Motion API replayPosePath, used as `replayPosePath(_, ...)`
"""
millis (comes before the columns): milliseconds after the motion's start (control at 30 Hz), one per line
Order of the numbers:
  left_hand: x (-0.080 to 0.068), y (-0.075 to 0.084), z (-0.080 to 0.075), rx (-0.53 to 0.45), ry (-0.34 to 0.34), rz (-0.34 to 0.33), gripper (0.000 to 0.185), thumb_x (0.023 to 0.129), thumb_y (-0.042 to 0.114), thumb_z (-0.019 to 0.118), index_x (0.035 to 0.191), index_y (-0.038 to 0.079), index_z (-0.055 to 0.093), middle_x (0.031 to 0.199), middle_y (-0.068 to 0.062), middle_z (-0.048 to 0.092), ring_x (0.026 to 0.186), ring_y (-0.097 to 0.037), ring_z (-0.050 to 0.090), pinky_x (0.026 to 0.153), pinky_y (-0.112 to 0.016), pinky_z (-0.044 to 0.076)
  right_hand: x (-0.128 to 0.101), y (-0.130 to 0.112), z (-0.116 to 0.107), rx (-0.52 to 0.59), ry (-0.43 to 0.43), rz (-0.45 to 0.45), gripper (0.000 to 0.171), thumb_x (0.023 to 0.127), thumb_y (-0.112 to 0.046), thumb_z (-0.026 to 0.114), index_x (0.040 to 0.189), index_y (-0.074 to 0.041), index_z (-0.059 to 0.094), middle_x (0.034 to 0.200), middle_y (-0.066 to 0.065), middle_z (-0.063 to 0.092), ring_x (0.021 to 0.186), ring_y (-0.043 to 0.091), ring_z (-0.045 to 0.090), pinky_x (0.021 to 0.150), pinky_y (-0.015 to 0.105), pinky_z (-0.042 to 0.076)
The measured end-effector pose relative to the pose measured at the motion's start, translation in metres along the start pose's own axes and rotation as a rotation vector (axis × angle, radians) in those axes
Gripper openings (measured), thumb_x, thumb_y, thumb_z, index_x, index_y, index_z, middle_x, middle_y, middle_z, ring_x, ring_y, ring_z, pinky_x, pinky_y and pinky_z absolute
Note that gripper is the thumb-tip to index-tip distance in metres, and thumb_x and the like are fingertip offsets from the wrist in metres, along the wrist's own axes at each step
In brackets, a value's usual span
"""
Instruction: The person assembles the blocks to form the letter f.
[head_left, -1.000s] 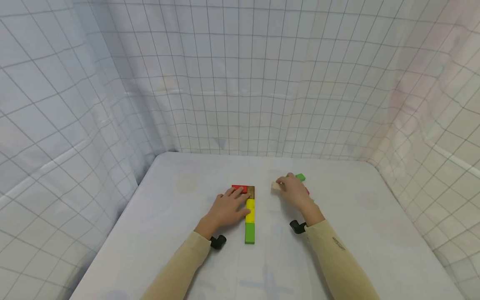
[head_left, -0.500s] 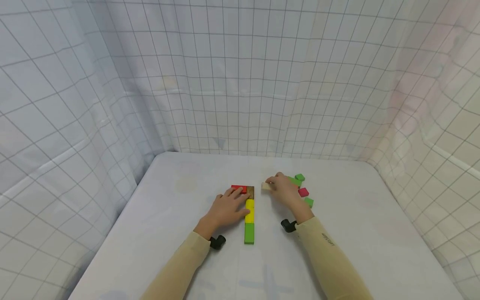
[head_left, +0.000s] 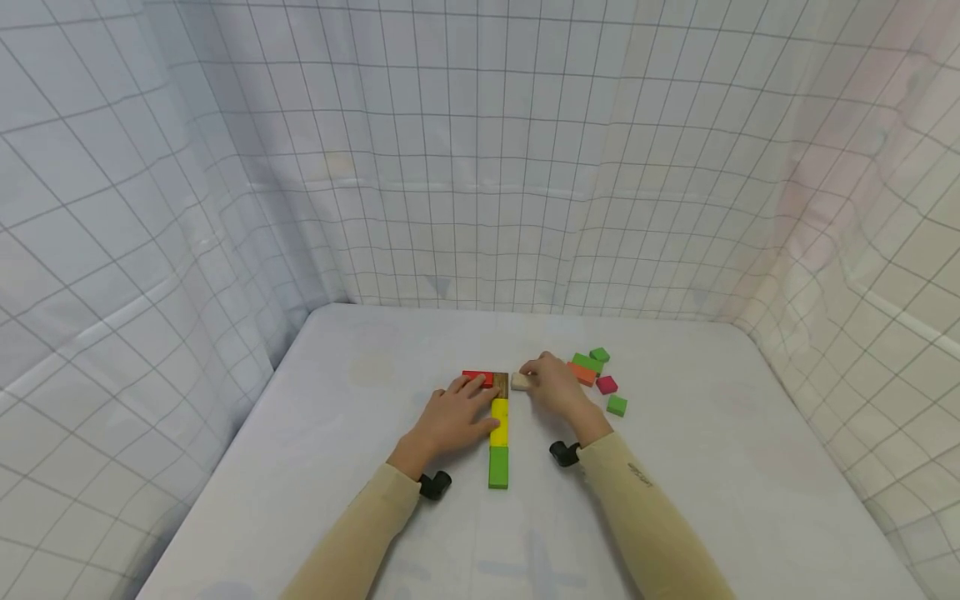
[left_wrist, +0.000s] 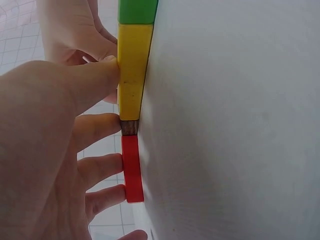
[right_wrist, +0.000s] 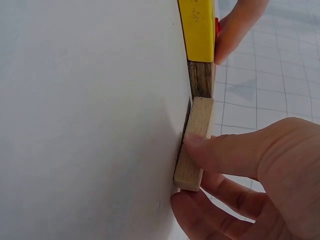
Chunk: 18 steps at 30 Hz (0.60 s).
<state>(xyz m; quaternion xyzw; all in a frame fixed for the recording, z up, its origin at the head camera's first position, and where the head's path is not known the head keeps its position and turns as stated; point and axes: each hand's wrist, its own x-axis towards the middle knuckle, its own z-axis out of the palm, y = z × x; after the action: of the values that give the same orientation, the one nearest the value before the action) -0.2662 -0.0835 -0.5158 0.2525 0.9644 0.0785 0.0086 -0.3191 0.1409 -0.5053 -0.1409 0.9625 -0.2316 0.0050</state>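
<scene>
My right hand [head_left: 561,388] pinches a plain pale wooden block [right_wrist: 194,165] between thumb and fingers, just right of a dark brown block [head_left: 501,387]. In the head view a narrow gap shows between these two blocks. My left hand [head_left: 452,421] rests its spread, fairly straight fingers on the laid blocks: fingertips touch the red block [left_wrist: 131,170] and the brown one, and the thumb touches the yellow piece [left_wrist: 134,72]. A green block [head_left: 498,468] ends the column nearest me. The red block extends left from the brown block at the far end.
Right of my right hand lie loose blocks: an orange block [head_left: 582,374], a longer green block [head_left: 588,363], a pink block [head_left: 607,385] and small green ones, one small green block [head_left: 617,406] nearest me. Gridded white cloth [head_left: 480,167] surrounds the white table [head_left: 360,350].
My right hand has carried the pale wooden block leftward, close to the brown block, uncovering the loose blocks behind it. My left hand and the laid blocks have stayed put.
</scene>
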Motion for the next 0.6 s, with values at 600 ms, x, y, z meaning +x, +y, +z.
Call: replayPosePath(600,0.0001,0.0010,0.0005,-0.018,-0.004,-0.003,0.064,0.099,0.057,0.051,0.155,0.026,0.043,0.162,-0.006,0.033,0.147,-0.034,0.027,0.105,-0.061,0.036,0.0025,-0.0052,0.0009,-0.021,-0.029,0.006,0.030,0.090,-0.007,0.074,0.120,-0.012,0.074,0.106,0.007,0.061,0.093,0.022,0.056,0.087,0.039,0.050)
